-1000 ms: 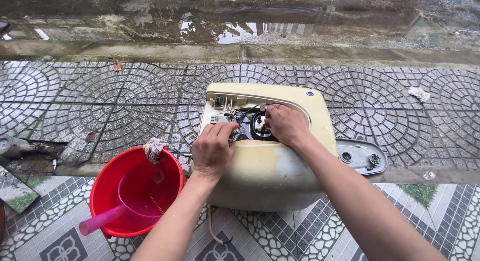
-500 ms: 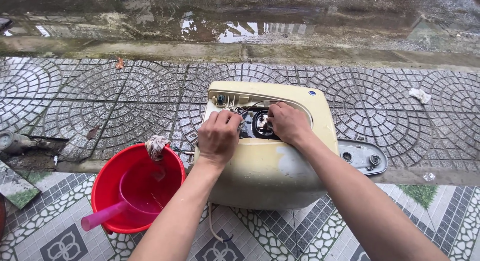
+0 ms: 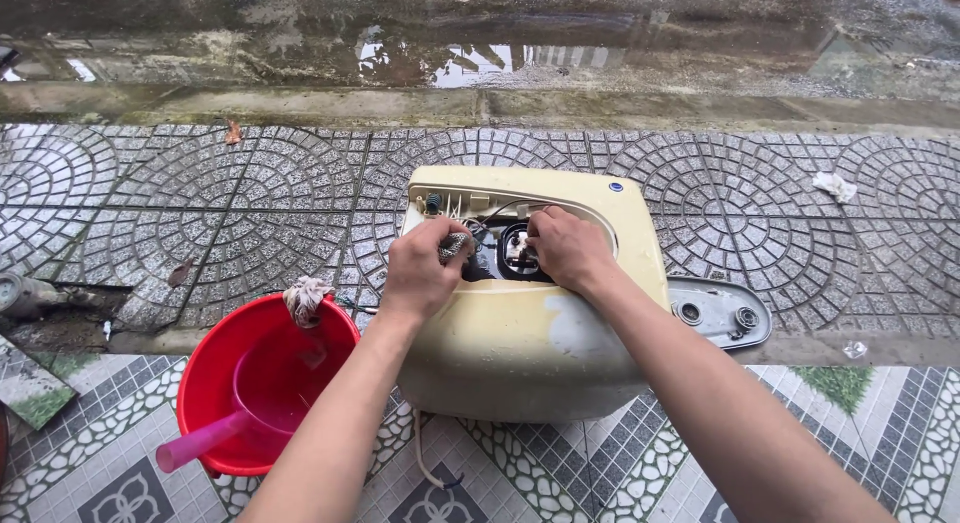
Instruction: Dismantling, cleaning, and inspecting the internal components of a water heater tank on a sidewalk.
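A cream-yellow plastic appliance housing (image 3: 535, 328), rounded and tub-like, stands on the patterned tiled floor (image 3: 560, 463) at the centre of the frame. Its long axis runs from the lower centre toward the upper centre, and its opened end, with wires and a dark round part exposed, points away from the person toward the wet concrete strip (image 3: 480, 43) across the top of the frame.

The left hand (image 3: 425, 268) sits at the left edge of the opening, its grip clenched on a small grey mesh-like piece (image 3: 453, 247). The right hand (image 3: 565, 248) rests on the right side of the opening, fingers curled down into the cavity beside a small white fitting (image 3: 518, 249); whether that grip actually holds anything cannot be told.

A grey oval plastic cover plate (image 3: 720, 311) lies on the floor just beside the housing, right of centre. At lower left stands a red round plastic bucket (image 3: 215, 378) with a pink plastic scoop (image 3: 235, 418) inside it, handle sticking out to the lower left, and a crumpled dirty rag (image 3: 305, 298) draped over the bucket's rim. A thin white cord (image 3: 425, 463) trails from under the housing at the bottom centre. A scrap of white paper (image 3: 835, 186) lies on the grey fan-pattern paving at upper right.
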